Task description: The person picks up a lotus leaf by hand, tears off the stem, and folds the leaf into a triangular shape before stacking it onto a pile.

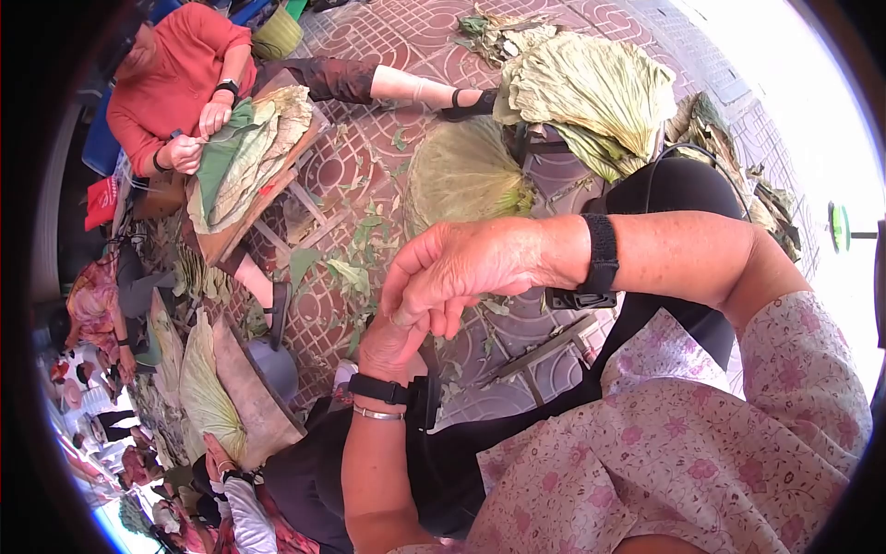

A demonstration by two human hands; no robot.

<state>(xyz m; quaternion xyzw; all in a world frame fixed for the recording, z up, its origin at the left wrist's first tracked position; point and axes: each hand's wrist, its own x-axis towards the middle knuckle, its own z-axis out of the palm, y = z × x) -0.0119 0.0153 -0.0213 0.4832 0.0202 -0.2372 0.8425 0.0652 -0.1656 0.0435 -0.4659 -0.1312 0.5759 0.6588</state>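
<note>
My right hand (pixel 484 258) reaches in from the right and bends down over my left hand (pixel 386 342). The two meet in front of my lap, the right fingers curled against the left hand. Most of the left fingers are hidden in the overlap. No leaf or tool shows in either. Black straps circle both wrists, and a thin bracelet (pixel 378 415) sits on the left one. Just beyond the hands, a large round dried leaf (pixel 461 175) lies on the paving. A stack of pale dried leaves (pixel 586 92) rests on a low support by my knee.
Opposite, a person in a red top (pixel 185 74) holds a green leaf (pixel 224 152) over leaves on a board (pixel 221 242). Leaf scraps (pixel 355 268) litter the patterned paving. A wooden bar (pixel 544 351) lies below my hands. Another person's hand (pixel 218 457) touches leaves at lower left.
</note>
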